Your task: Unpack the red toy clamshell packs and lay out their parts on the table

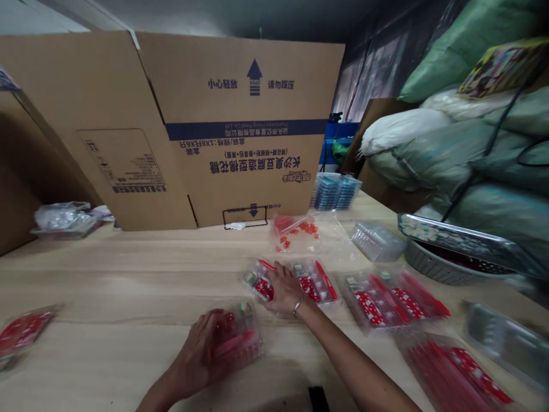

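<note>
My left hand [201,346] is closed around the left side of a clear plastic tray [256,343], which holds a red dotted piece and a red stick. Motion smears this tray, and it sits tilted on the table. Further off, my right hand [283,288] curls over the middle of another clear tray [328,264], its fingers bent down onto it. Red dotted packets [307,289], a red stick [326,280] and small green-and-white pieces [298,267] lie in that tray on both sides of the hand. My right palm hides the tray's centre.
More filled trays [377,300] lie to the right, near bundled red sticks [441,372] and stacked clear trays [377,240]. A bag of red pieces [295,232] rests before a large carton [253,131]. A grey basket [441,264] stands at the right, a red packet [26,329] far left.
</note>
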The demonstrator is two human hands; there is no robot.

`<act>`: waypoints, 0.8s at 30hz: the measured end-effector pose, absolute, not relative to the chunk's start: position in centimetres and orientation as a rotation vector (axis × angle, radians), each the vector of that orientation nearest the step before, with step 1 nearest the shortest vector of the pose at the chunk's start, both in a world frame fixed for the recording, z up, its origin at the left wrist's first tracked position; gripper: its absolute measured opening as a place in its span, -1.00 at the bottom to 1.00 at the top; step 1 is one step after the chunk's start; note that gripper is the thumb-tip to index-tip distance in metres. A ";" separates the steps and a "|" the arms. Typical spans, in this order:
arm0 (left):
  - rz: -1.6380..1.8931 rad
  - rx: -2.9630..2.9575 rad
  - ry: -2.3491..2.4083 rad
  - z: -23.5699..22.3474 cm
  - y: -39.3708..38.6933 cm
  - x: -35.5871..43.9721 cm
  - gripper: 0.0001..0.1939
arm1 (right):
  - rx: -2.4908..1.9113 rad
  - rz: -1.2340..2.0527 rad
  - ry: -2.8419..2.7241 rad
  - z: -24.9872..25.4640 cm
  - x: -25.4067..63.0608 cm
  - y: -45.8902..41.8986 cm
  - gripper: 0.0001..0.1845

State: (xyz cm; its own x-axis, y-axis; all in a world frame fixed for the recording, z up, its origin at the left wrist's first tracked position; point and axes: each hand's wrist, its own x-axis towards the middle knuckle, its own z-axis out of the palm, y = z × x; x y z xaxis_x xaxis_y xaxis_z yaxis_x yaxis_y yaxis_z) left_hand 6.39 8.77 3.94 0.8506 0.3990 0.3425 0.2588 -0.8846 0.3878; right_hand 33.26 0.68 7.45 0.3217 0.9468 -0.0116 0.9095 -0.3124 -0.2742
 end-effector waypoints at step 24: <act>0.279 2.244 0.668 7.2 8.8 6.1 -0.41 | -2.111 0.203 -1.638 9.4 34.3 -9.6 -0.27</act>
State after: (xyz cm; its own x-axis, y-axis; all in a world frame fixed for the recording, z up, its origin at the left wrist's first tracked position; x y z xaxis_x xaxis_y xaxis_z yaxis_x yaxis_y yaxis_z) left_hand 6.13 8.81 7.24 0.8387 0.5445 -0.0075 0.3772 -0.5710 0.7292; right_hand 34.31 -9.64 9.36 0.2811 0.9463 0.1598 0.8789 -0.1870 -0.4389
